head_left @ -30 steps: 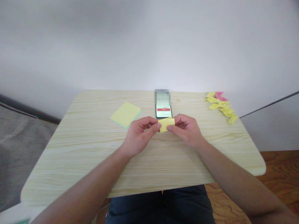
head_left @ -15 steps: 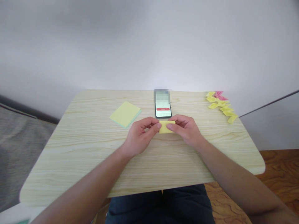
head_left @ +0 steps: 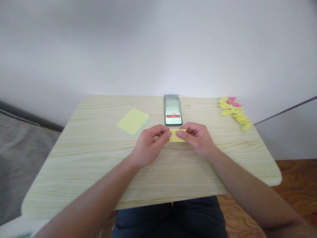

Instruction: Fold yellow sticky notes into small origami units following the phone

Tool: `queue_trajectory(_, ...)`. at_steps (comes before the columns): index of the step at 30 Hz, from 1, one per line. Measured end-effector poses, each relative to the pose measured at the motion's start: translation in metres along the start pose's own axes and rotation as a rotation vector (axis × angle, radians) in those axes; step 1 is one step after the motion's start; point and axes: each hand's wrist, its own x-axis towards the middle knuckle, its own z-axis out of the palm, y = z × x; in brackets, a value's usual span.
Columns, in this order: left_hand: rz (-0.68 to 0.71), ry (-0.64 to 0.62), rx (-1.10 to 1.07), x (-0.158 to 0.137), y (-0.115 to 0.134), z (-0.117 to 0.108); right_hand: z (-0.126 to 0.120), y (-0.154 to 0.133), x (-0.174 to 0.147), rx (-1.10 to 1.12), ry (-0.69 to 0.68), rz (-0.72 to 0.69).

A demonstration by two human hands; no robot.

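Since the earliest frame, the small folded rectangle of yellow paper (head_left: 174, 136) has shifted slightly nearer the person and levelled out, its slanted upper edge now almost straight; the left hand (head_left: 148, 147) and right hand (head_left: 199, 140) have barely moved. The left hand is nearly closed, thumb and fingertips pinching the rectangle's left end; the right hand is likewise curled in, its thumb pressed on the front face right of centre, its fingers mostly hidden behind. The rectangle sits between them, just nearer the person than the black-edged smartphone with a lit screen (head_left: 173, 120); whether it touches the pale wood-grain bench (head_left: 99, 142) cannot be told. The layers could slide out of line if the thumbs press unevenly, leaving a skewed crease; a pull apart by the hands might tear or wrinkle the paper; a forward slip could knock the phone. The flat square stack of yellow and green paper (head_left: 133, 121) and the folded yellow and pink paper pieces (head_left: 240, 118) lie well clear of the fingers, so a bump there seems less likely.
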Motion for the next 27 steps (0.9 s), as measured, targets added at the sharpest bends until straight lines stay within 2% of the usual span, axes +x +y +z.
queue_trajectory(27, 0.014, 0.039, 0.092, 0.0006, 0.0016, 0.0017, 0.0016, -0.0014, -0.0021, -0.098, -0.018, 0.003)
